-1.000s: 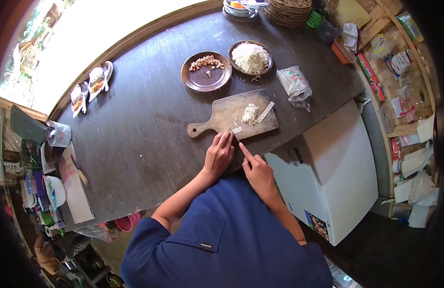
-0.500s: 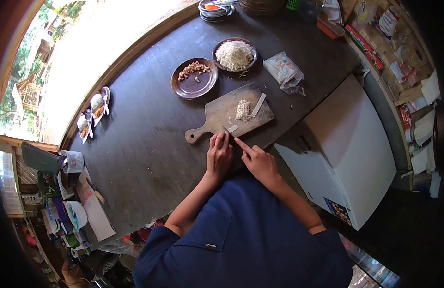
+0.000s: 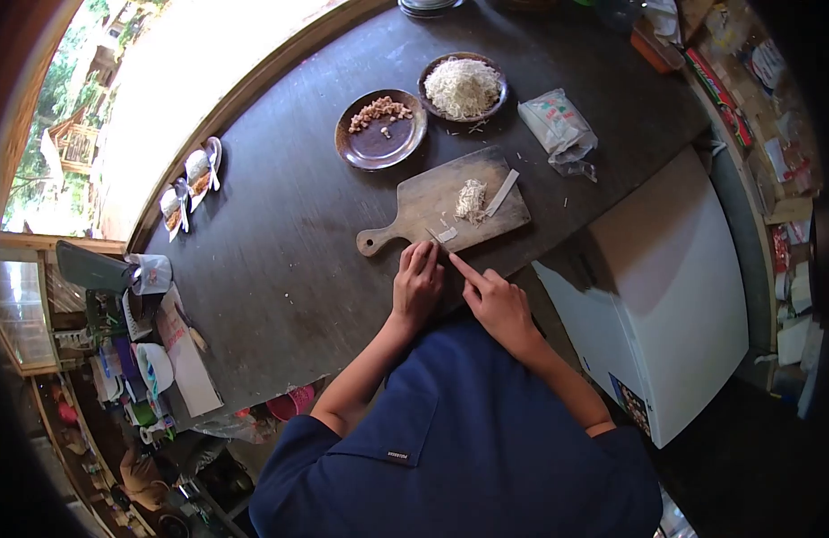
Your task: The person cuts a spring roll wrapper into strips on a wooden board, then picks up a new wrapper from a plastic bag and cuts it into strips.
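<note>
Now, the left hand (image 3: 419, 278) sits at the near edge of the wooden board (image 3: 423, 202), fingers bunched together just beside a small pale piece (image 3: 447, 235); can't tell what it grips. Alongside, the right hand (image 3: 495, 302) points its index finger toward that edge, other fingers curled, and whether they clasp anything is hidden. On the board, a pile of pale shreds (image 3: 471, 199) lies beside a pale strip (image 3: 502, 193). Beyond, on the tabletop (image 3: 284, 260), there's a dark plate (image 3: 383, 152) bearing brown chunks (image 3: 378, 111), a bowl heaped with shreds (image 3: 463, 87), and a plastic bag (image 3: 558, 124).
</note>
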A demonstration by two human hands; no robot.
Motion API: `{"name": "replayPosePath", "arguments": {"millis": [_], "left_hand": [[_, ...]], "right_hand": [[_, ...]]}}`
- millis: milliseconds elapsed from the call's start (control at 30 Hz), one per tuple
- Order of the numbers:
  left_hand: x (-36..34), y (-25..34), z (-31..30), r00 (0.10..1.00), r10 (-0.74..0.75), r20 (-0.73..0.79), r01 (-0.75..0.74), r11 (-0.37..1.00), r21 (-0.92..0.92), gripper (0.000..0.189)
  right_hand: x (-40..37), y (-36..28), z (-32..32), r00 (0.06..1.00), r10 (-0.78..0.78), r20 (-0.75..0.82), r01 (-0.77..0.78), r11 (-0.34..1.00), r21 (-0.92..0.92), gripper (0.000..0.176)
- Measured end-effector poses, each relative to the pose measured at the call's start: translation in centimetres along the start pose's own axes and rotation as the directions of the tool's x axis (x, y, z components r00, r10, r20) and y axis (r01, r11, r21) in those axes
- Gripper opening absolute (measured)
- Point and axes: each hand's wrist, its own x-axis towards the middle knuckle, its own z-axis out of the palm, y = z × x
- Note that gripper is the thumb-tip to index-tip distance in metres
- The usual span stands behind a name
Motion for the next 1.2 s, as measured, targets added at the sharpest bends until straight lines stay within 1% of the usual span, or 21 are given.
{"name": "replayPosePath", "arguments": {"millis": [67, 200, 300, 367, 400, 467, 500, 533, 600, 633, 667, 700, 733, 800, 867, 933, 1000, 1067, 1133, 1167, 1200], "left_hand": [[-0.3, 0.1, 0.2, 1.0, -0.014, -0.002, 0.014, 1.0, -0.009, 0.045], [-0.2, 0.3, 0.0, 0.999, -0.034, 0.013, 0.034, 0.999, 0.001, 0.045], [-0.1, 0.4, -0.2, 0.998, -0.056, 0.027, 0.057, 0.998, -0.006, 0.046], [0.1, 0.5, -0.3, 0.997, -0.078, 0.008, 0.078, 0.997, -0.027, 0.047], [0.0, 0.7, -0.3, 0.996, -0.094, -0.007, 0.093, 0.994, -0.057, 0.048], [0.7, 1.7, -0.5, 0.988, -0.136, -0.077, 0.129, 0.987, -0.094, 0.043], [1.0, 1.8, -0.7, 0.987, -0.135, -0.083, 0.127, 0.988, -0.092, 0.041], [1.4, 1.9, -1.1, 0.984, -0.169, -0.063, 0.161, 0.979, -0.121, 0.036], [2.3, 2.0, -2.0, 0.974, -0.226, -0.022, 0.22, 0.962, -0.161, 0.029], [2.6, 2.0, -2.2, 0.974, -0.226, -0.021, 0.22, 0.963, -0.158, 0.029], [3.0, 1.8, -2.4, 0.965, -0.261, -0.011, 0.255, 0.952, -0.17, 0.025], [3.3, 1.7, -2.5, 0.955, -0.295, 0.004, 0.291, 0.939, -0.182, 0.022], [3.4, 1.6, -2.8, 0.957, -0.29, 0.015, 0.288, 0.941, -0.181, 0.022], [3.6, 1.3, -3.1, 0.963, -0.261, 0.061, 0.267, 0.955, -0.13, 0.02], [3.0, 1.2, -3.2, 0.97, -0.234, 0.065, 0.239, 0.966, -0.101, 0.021], [2.3, 1.4, -3.2, 0.965, -0.261, 0.035, 0.263, 0.955, -0.135, 0.022], [2.0, 1.6, -3.1, 0.967, -0.253, 0.028, 0.254, 0.959, -0.123, 0.023], [1.9, 1.8, -2.7, 0.968, -0.252, 0.015, 0.252, 0.961, -0.111, 0.024], [1.9, 1.7, -2.3, 0.968, -0.25, -0.038, 0.244, 0.963, -0.118, 0.025], [1.9, 1.6, -2.3, 0.967, -0.252, -0.031, 0.246, 0.962, -0.12, 0.025], [2.0, 1.6, -2.3, 0.971, -0.239, -0.028, 0.234, 0.966, -0.111, 0.025]], "right_hand": [[-0.6, -0.6, -1.3, 0.982, 0.12, 0.143, -0.112, 0.992, -0.061, 0.06], [0.9, 0.4, -0.6, 0.986, 0.073, 0.148, -0.067, 0.997, -0.048, 0.06], [1.9, 0.6, -0.7, 0.987, 0.031, 0.16, -0.031, 1.0, 0.002, 0.061], [1.5, 0.8, -1.9, 0.973, 0.071, 0.22, -0.079, 0.996, 0.029, 0.06], [1.3, 1.4, -2.1, 0.969, 0.063, 0.237, -0.071, 0.997, 0.028, 0.06], [0.4, 3.0, -2.6, 0.982, 0.03, 0.184, -0.057, 0.988, 0.146, 0.058], [0.5, 3.6, -2.9, 0.986, 0.027, 0.165, -0.058, 0.981, 0.184, 0.054], [1.0, 3.7, -3.4, 0.983, 0.023, 0.183, -0.058, 0.981, 0.187, 0.054], [2.3, 3.7, -4.6, 0.992, 0.086, 0.097, -0.106, 0.968, 0.226, 0.052], [2.6, 3.4, -4.9, 0.991, 0.078, 0.107, -0.1, 0.971, 0.217, 0.05], [2.9, 3.1, -4.9, 0.991, 0.079, 0.103, -0.101, 0.97, 0.221, 0.05], [3.0, 2.7, -4.8, 0.989, 0.03, 0.141, -0.062, 0.972, 0.226, 0.05], [2.9, 2.4, -4.5, 0.984, -0.016, 0.18, -0.027, 0.972, 0.232, 0.049], [3.1, 2.5, -4.1, 0.977, -0.022, 0.214, -0.03, 0.97, 0.241, 0.048], [3.3, 2.8, -3.5, 0.968, -0.037, 0.248, -0.02, 0.974, 0.227, 0.048], [3.4, 2.8, -4.0, 0.969, -0.029, 0.246, -0.033, 0.969, 0.244, 0.048], [3.3, 2.9, -4.4, 0.988, 0.059, 0.14, -0.088, 0.973, 0.211, 0.047], [2.9, 3.0, -4.8, 0.988, 0.047, 0.146, -0.078, 0.973, 0.218, 0.047], [2.5, 3.4, -4.1, 0.977, -0.045, 0.207, -0.023, 0.95, 0.312, 0.046], [2.2, 3.4, -3.8, 0.977, -0.039, 0.21, -0.03, 0.949, 0.313, 0.046], [2.0, 3.5, -3.6, 0.987, -0.012, 0.162, -0.039, 0.952, 0.304, 0.046]]}}
